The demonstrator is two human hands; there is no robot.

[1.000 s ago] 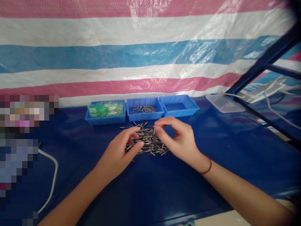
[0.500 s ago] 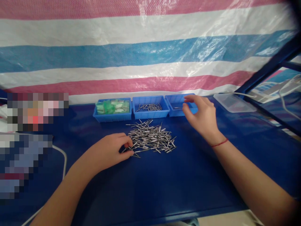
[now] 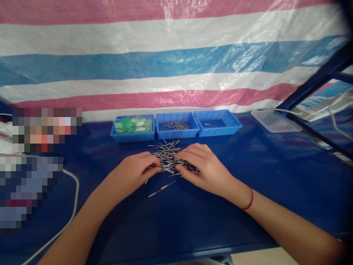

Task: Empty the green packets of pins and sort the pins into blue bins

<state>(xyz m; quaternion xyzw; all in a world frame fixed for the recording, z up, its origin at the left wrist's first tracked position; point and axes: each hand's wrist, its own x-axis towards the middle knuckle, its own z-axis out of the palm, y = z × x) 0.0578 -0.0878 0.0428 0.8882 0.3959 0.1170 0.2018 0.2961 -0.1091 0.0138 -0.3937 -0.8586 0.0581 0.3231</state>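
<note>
A loose pile of silver blind rivets lies on the dark blue table. At the pile's left edge is my left hand, thumb and fingertips pinched together; whatever is between them is hidden. My right hand reaches over the pile's right side, thumb and fingers apart, its fingertips among the rivets and covering part of them. Two rivets lie apart on the table in front of the pile. Behind it, the middle blue bin holds many rivets, while the right blue bin has one or two rivets in it.
The left blue bin contains green and clear plastic pieces. A translucent lid lies at the back right. A white cable runs along the left, beside blurred-out areas. Striped sheeting hangs behind the table.
My right hand has moved from over the right bin down and left onto the pile. Two rivets now lie apart in front. My left hand has shifted slightly, its fingers closer together.
</note>
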